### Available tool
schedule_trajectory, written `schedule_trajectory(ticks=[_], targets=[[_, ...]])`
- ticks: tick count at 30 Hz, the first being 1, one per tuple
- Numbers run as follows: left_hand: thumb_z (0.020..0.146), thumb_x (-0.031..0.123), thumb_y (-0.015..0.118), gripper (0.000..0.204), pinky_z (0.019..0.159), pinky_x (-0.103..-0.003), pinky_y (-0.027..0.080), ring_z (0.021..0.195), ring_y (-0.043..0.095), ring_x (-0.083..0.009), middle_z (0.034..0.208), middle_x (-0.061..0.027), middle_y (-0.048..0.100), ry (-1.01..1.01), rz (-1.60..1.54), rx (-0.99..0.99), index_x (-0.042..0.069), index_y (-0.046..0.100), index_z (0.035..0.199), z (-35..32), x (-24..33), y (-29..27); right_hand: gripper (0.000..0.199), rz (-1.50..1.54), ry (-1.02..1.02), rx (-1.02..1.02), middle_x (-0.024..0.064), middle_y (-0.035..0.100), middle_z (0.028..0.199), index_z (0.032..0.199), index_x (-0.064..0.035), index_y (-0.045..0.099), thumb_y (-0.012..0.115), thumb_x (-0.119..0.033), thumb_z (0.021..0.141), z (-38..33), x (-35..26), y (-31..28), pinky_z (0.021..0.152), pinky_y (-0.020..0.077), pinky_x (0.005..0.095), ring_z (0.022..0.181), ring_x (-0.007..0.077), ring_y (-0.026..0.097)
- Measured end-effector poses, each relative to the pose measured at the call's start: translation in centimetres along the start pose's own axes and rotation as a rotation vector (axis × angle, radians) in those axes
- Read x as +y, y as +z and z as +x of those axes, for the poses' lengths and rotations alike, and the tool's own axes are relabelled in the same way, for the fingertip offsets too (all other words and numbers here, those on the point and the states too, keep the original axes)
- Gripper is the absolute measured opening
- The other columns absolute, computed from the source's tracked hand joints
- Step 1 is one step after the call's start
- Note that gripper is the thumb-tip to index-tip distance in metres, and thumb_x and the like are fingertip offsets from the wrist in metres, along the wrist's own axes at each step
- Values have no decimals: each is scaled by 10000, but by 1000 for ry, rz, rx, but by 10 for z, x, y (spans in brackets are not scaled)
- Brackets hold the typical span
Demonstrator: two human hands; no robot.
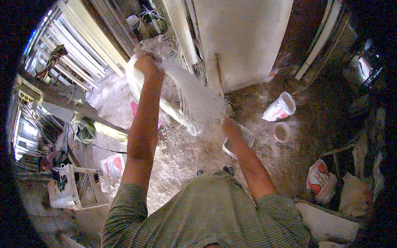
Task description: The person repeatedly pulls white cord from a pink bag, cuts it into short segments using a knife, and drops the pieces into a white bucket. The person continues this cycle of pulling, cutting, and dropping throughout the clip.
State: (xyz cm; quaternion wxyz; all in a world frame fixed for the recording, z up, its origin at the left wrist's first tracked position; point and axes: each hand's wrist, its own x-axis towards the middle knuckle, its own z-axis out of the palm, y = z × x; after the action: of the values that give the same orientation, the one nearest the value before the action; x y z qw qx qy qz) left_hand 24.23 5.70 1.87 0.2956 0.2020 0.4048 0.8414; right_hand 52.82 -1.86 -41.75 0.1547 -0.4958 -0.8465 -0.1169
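A long hank of loose white fibre (194, 89) hangs stretched between my two hands. My left hand (147, 64), raised far out at the upper left, is closed round its upper end, and a thick white tail drops below that fist. Lower and nearer, my right hand (231, 129) looks closed on the fraying lower end; its fingertips are partly hidden. Just under my right forearm stands a white-rimmed container (228, 152), mostly covered by the arm. What is in it cannot be seen.
To the right stand an open white sack (281, 108) and a small round tub (282, 132). A red-and-white sack (321, 181) lies farther right. A pale board (242, 45) and a stick (218, 74) stand ahead. At left are a wooden frame (78, 188) and white slats (72, 53).
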Motion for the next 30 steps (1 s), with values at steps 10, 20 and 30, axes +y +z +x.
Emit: schedule_trajectory(ticks=[10,20,30], targets=[[899,328,496,236,497,-354,439,617,535,-203,784,-45,561,-46,-13,-91,97,526,938,36,-33,-5,370,410,671,-493,252,586,1135,1166,19,555,474,-132,838,-72,33,-4,896,463,470,1039,389,577],[960,250,418,356,378,-270,294,408,299,-128,520,27,306,-268,-148,-463,170,341,622,85,11,4,501,211,432,-616,247,481,1256,1284,-9,447,515,-259,855,-88,31,-116,929,441,463,1113,394,521],[943,262,477,346,340,-219,217,378,278,-69,501,66,314,-891,239,-957,193,392,615,90,23,-11,390,255,627,-97,191,577,1026,1111,6,570,550,-287,854,-19,57,-187,854,463,487,923,389,590]])
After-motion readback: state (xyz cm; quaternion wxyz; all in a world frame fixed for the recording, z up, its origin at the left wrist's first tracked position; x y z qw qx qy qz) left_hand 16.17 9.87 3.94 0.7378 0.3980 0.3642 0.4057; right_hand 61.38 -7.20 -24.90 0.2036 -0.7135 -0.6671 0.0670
